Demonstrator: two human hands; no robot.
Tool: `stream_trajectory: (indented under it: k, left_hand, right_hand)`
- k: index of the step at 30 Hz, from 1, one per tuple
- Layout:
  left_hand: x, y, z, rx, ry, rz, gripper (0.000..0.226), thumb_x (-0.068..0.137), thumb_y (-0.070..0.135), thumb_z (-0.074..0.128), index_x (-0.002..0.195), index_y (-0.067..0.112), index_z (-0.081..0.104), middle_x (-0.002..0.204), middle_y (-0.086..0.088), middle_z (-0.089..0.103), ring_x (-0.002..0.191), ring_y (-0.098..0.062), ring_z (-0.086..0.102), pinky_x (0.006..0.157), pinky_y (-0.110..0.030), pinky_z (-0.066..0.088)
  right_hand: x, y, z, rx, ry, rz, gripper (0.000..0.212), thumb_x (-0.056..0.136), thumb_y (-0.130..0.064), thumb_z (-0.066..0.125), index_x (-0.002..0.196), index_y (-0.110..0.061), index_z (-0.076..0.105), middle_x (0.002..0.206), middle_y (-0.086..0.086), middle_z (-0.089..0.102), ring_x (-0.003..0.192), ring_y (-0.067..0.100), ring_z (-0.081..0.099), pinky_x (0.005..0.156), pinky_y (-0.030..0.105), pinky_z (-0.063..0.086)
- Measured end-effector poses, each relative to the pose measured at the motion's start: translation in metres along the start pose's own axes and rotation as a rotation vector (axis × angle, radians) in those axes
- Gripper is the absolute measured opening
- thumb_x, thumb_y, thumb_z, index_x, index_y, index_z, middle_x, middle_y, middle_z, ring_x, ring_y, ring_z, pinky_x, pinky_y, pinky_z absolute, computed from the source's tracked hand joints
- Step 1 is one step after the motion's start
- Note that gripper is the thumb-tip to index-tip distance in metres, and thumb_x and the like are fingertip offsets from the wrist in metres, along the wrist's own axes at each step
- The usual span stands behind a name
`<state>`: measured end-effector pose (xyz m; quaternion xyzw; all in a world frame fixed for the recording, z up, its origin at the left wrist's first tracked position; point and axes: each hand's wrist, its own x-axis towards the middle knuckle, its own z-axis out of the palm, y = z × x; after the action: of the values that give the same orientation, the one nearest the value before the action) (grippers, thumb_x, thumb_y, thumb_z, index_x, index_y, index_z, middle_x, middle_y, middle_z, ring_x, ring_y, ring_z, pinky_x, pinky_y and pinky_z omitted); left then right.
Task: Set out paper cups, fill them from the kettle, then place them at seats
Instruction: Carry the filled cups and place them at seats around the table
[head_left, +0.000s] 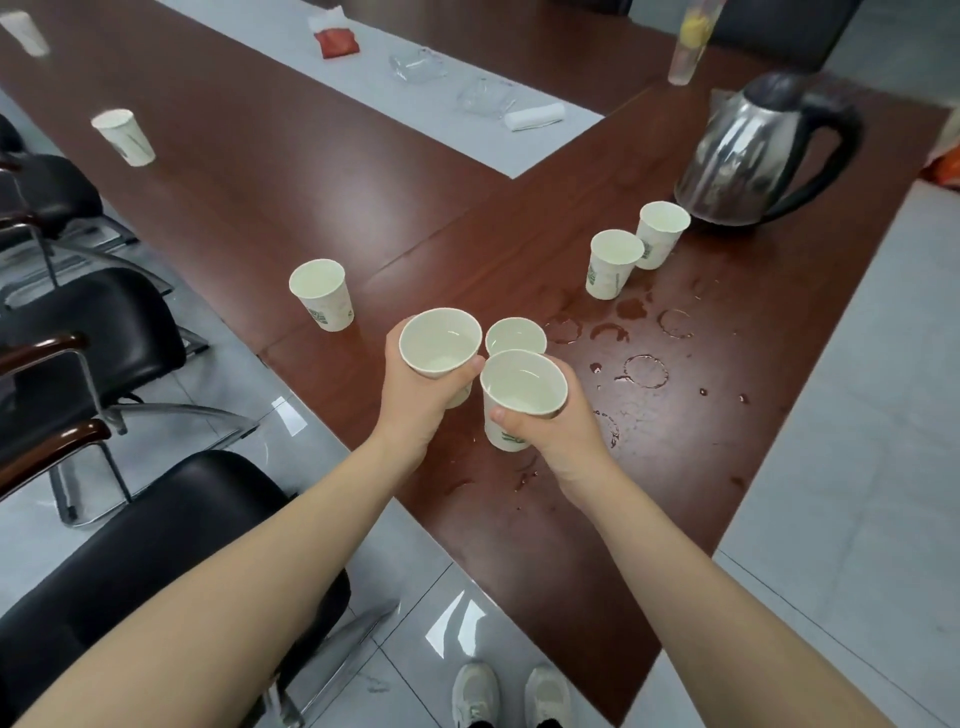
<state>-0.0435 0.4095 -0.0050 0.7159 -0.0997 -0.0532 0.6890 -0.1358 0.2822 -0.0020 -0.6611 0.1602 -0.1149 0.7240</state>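
My left hand grips a filled white paper cup above the dark wooden table. My right hand grips a second filled cup beside it. A third filled cup stands on the table just behind both. Another cup stands near the left edge. Two cups stand in front of the steel kettle with its black handle. Farther up the left side stand two more cups.
Water rings and drops wet the table right of my hands. Black chairs line the left side. A red packet, glass ashtrays, a rolled towel and a clear bottle lie farther back.
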Motion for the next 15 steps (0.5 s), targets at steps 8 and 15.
stream_trajectory:
  k: [8, 15]
  left_hand:
    - [-0.021, 0.039, 0.066, -0.004, -0.197, 0.022, 0.082, 0.058, 0.034, 0.085, 0.125, 0.008, 0.045, 0.121, -0.013, 0.058, 0.113, -0.025, 0.057, 0.088, -0.026, 0.05]
    - [-0.067, 0.066, 0.165, -0.019, -0.265, 0.05, 0.073, 0.056, 0.03, 0.082, 0.118, 0.026, 0.042, 0.115, 0.008, 0.056, 0.106, -0.002, 0.055, 0.09, -0.021, 0.043]
  right_hand:
    - [-0.033, -0.035, -0.072, 0.058, 0.147, 0.006, 0.059, 0.055, -0.02, 0.079, 0.106, -0.03, 0.052, 0.103, -0.011, 0.063, 0.092, -0.002, 0.06, 0.077, 0.022, 0.049]
    - [-0.077, -0.058, -0.176, 0.054, 0.297, 0.007, 0.062, 0.053, -0.021, 0.084, 0.105, -0.032, 0.053, 0.102, -0.01, 0.065, 0.095, 0.007, 0.06, 0.076, 0.026, 0.049]
